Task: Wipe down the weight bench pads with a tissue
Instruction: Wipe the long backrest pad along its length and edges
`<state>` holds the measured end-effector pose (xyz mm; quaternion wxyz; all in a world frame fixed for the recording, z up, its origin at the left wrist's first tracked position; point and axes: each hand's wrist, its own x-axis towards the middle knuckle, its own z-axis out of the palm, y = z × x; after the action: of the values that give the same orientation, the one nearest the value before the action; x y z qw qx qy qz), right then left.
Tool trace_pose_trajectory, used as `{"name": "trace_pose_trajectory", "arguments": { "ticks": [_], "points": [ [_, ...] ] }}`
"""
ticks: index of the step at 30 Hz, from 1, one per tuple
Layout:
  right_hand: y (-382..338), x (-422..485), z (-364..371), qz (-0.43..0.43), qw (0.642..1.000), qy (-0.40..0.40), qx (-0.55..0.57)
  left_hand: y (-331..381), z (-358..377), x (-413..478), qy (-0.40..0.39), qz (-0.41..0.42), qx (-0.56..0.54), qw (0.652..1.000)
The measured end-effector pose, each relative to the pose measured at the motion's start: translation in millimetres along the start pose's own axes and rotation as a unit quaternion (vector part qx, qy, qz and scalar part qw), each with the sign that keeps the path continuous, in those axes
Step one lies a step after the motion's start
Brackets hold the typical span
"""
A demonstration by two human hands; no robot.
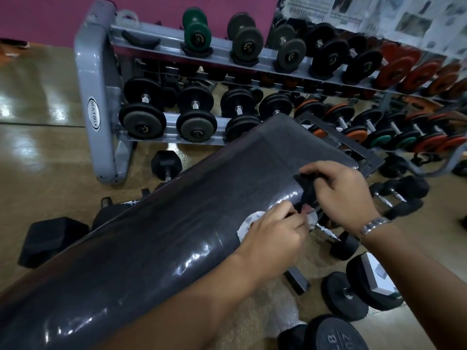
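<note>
A long dark glossy bench pad (pixel 177 223) runs from the lower left up to the centre right. My left hand (pixel 274 238) presses a crumpled white tissue (pixel 246 224) against the pad's right edge. Part of the tissue shows past my fingertips. My right hand (pixel 341 193), with a metal watch on the wrist, grips a black torn or loose piece (pixel 307 188) at the pad's edge, just above the tissue. What that black piece is I cannot tell.
A grey dumbbell rack (pixel 93 97) loaded with dumbbells stands behind the bench. Loose dumbbells (pixel 396 195) and weight plates (pixel 336 337) lie on the floor to the right. A black block (pixel 50 238) sits on the floor at left.
</note>
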<state>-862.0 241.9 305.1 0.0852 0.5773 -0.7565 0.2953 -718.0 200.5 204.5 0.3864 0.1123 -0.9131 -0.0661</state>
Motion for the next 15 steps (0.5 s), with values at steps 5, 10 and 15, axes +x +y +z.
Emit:
{"name": "trace_pose_trajectory", "arguments": {
  "ticks": [5, 10, 15],
  "points": [
    [9, -2, 1, -0.053, 0.989, 0.125, 0.049, -17, -22, 8, 0.018, 0.032, -0.077, 0.996],
    [25, -3, 15, -0.124, 0.981, 0.137, -0.061, -90, -26, 55, 0.16, -0.115, -0.084, 0.977],
    [37, -2, 25, -0.167, 0.973, 0.111, -0.112, -146, -20, 103, 0.127, -0.214, -0.043, 0.968]
  ]
}}
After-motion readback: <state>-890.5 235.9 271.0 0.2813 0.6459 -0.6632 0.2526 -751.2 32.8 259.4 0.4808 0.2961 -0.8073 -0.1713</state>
